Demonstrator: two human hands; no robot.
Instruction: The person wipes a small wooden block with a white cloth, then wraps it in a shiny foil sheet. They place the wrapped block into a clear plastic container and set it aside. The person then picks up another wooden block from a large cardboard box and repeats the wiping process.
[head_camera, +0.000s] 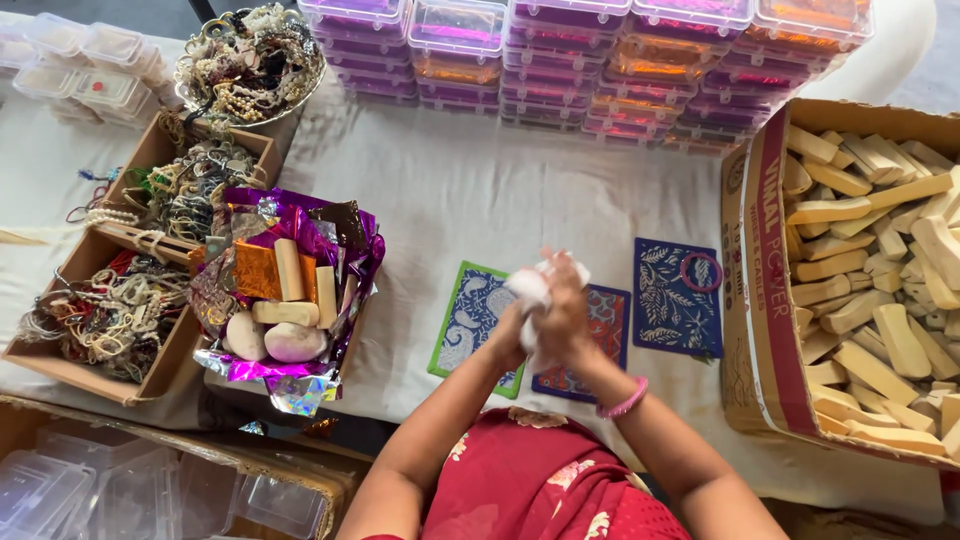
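White cloth clamped between both hands; patterned cards beneath; cardboard box of wooden blocks right.

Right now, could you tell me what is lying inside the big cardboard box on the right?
The cardboard box is heaped with pale tan, bar-shaped blocks, piled loosely at all angles. The top layer covers whatever lies deeper, and the box floor is hidden.

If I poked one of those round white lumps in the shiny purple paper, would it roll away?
Probably only a little. The white lumps look egg-shaped, so they would likely wobble rather than roll straight. The crinkled purple foil and pale bars around them would likely stop them. They look smooth, maybe slippery to grab.
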